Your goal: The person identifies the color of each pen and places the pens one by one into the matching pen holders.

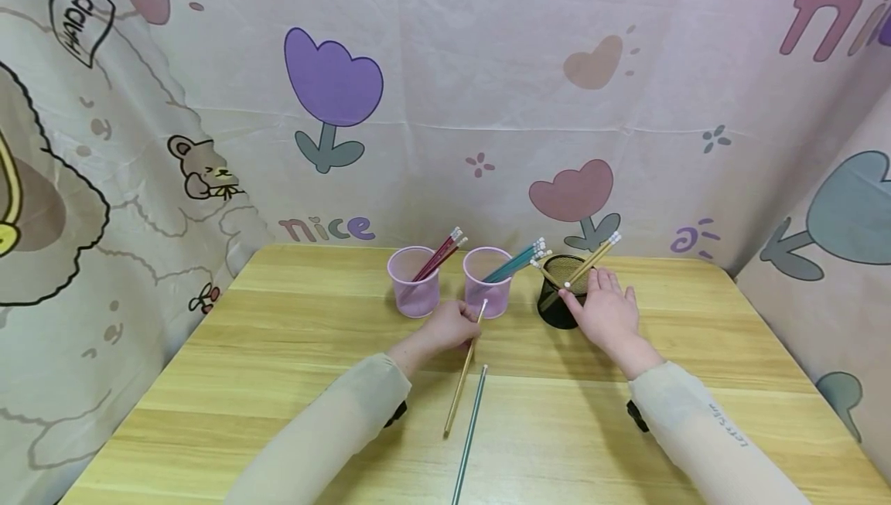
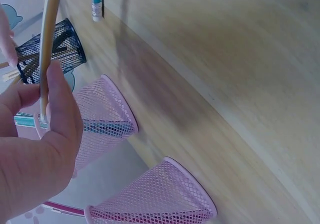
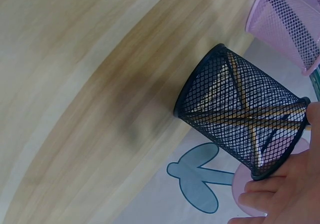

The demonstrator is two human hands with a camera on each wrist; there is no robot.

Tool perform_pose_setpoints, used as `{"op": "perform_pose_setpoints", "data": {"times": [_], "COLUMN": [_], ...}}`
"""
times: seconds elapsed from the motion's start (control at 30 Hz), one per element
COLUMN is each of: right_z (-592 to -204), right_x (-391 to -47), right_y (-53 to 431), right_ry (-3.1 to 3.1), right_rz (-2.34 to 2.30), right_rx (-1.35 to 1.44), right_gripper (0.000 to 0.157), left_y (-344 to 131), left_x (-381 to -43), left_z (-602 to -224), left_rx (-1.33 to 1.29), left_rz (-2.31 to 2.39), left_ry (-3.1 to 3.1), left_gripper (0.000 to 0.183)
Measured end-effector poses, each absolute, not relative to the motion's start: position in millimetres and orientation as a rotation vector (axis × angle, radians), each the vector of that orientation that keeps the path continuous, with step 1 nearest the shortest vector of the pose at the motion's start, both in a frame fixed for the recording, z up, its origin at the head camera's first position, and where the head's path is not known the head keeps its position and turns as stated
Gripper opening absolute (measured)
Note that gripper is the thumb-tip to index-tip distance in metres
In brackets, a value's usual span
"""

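My left hand (image 1: 448, 325) pinches a gold pencil (image 2: 48, 32) between thumb and fingers, near its white eraser end. The pencil (image 1: 459, 393) slants toward me over the table. My right hand (image 1: 611, 319) is at the black mesh pen cup (image 3: 240, 112), its thumb by the near rim and its extended fingers along the right side. Several gold pencils (image 1: 594, 261) lean inside that cup. A teal pencil (image 1: 471, 431) lies on the table, right of the held one.
Two pink mesh cups stand left of the black one. The left cup (image 1: 416, 300) holds red pencils (image 1: 437, 259); the right cup (image 1: 496, 305) holds teal pencils (image 1: 518, 261). Behind the wooden table (image 1: 278, 350) hangs a printed curtain (image 1: 445, 64).
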State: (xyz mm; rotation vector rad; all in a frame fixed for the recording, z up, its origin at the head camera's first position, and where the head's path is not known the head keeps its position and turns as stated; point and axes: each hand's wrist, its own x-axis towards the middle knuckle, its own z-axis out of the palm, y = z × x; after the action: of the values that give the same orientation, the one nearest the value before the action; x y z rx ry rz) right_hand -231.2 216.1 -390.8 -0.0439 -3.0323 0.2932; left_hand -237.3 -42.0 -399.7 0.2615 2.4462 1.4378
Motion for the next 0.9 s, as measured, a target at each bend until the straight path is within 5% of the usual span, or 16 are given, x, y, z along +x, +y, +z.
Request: {"op": "perform_pose_setpoints", "data": {"times": [0.9], "right_z": [-392], "right_x": [-231], "right_y": [217], "right_ry": [-3.022], "right_rz": [0.292], "right_rx": [-0.044], "right_gripper": [0.082], "left_y": [-24], "left_x": [-240], "left_z": [-385], "left_rx": [0.105], "left_rz": [2.045], "left_ry": [2.188], "left_gripper": [0.011]}}
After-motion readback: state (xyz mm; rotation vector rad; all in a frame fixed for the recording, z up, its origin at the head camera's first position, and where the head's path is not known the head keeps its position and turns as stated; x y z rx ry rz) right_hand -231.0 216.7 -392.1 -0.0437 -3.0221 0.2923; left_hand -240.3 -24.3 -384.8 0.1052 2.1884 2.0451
